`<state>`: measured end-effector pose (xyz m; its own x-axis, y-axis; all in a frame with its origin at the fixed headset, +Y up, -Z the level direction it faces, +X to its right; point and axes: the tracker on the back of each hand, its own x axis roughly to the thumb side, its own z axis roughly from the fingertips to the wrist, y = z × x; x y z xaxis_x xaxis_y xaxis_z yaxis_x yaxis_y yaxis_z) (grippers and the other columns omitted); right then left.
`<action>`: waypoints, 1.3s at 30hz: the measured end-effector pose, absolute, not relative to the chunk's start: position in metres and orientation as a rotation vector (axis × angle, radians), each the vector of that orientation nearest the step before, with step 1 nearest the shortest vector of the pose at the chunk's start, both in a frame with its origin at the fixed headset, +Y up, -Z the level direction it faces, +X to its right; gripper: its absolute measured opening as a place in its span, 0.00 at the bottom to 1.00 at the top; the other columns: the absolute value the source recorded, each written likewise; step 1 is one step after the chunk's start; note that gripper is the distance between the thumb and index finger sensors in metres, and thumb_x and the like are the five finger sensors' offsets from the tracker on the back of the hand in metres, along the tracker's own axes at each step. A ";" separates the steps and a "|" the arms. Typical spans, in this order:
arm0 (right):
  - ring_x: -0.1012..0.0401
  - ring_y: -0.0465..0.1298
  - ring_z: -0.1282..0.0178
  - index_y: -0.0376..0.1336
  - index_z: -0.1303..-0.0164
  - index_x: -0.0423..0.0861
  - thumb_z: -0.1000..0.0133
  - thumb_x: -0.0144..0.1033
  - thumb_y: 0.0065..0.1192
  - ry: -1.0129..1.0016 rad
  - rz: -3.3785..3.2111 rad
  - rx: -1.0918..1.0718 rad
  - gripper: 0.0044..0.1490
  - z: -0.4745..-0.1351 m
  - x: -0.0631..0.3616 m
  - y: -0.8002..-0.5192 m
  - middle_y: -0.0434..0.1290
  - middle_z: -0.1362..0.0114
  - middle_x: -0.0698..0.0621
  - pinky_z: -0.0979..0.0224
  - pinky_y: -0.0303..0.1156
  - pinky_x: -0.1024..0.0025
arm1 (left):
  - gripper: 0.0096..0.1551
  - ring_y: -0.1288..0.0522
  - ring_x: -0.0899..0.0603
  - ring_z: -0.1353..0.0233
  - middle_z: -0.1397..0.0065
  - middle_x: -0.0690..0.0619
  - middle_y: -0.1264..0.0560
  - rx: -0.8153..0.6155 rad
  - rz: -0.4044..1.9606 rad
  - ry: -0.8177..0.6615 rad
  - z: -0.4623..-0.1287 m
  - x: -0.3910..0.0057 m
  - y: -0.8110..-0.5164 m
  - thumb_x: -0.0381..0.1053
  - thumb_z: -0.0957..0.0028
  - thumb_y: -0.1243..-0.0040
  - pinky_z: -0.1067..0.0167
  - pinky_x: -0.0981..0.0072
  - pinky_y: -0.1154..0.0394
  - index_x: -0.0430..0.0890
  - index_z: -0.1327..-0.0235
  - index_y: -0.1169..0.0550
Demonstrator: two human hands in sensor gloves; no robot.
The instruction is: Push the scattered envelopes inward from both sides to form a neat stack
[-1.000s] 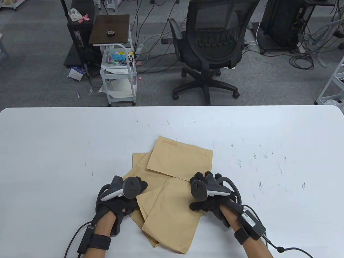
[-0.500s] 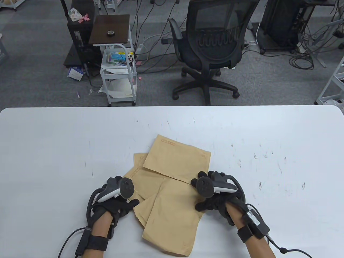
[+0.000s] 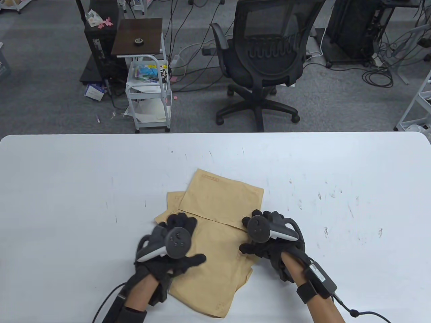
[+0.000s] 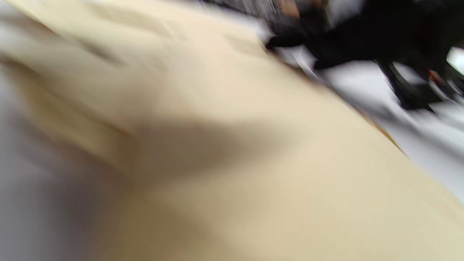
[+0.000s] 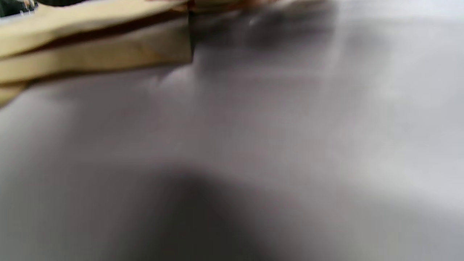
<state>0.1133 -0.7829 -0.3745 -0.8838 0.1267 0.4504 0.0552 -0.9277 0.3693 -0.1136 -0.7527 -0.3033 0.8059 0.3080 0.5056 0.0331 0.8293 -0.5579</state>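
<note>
Envelopes [image 3: 215, 232] overlap unevenly on surface [image 3: 67, 188]. Left hand [image 3: 171, 245] lies spread flat on them, right hand [image 3: 266, 240] braces their right edge, fingers curled: squeezing inward, probably.

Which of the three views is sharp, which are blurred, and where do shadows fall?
Table view: sharp, evenly lit, envelopes and both hands crisp. Left wrist view: heavy motion blur, a soft shadow across the tan envelope. Right wrist view: blurred too, envelope edges smeared at top left, a dark shadow over the table at the bottom.
</note>
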 end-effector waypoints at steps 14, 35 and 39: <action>0.27 0.34 0.21 0.30 0.19 0.44 0.50 0.63 0.47 0.713 2.912 0.862 0.59 -0.372 0.113 -0.787 0.31 0.14 0.40 0.31 0.35 0.21 | 0.63 0.74 0.28 0.21 0.21 0.41 0.75 -0.488 -0.208 -0.388 -0.337 -0.170 -0.783 0.73 0.60 0.57 0.28 0.25 0.68 0.49 0.25 0.70; 0.30 0.46 0.17 0.40 0.15 0.39 0.48 0.60 0.51 0.423 3.044 0.848 0.59 -0.421 0.062 -0.733 0.42 0.11 0.34 0.26 0.43 0.23 | 0.65 0.74 0.28 0.19 0.21 0.40 0.77 -0.560 -0.100 -0.594 -0.306 -0.130 -0.752 0.72 0.55 0.50 0.26 0.24 0.67 0.49 0.26 0.72; 0.30 0.34 0.19 0.34 0.17 0.42 0.48 0.61 0.49 0.603 3.022 0.801 0.59 -0.452 0.024 -0.762 0.31 0.13 0.38 0.27 0.36 0.23 | 0.66 0.76 0.29 0.20 0.22 0.41 0.79 -0.679 -0.210 -0.588 -0.306 -0.114 -0.780 0.72 0.56 0.50 0.27 0.25 0.69 0.49 0.28 0.75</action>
<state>0.0242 -0.7616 -0.4520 -0.8725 0.0553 0.4854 0.1353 -0.9274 0.3488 -0.1141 -0.7800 -0.3065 0.8186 0.0046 0.5744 0.3671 0.7649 -0.5293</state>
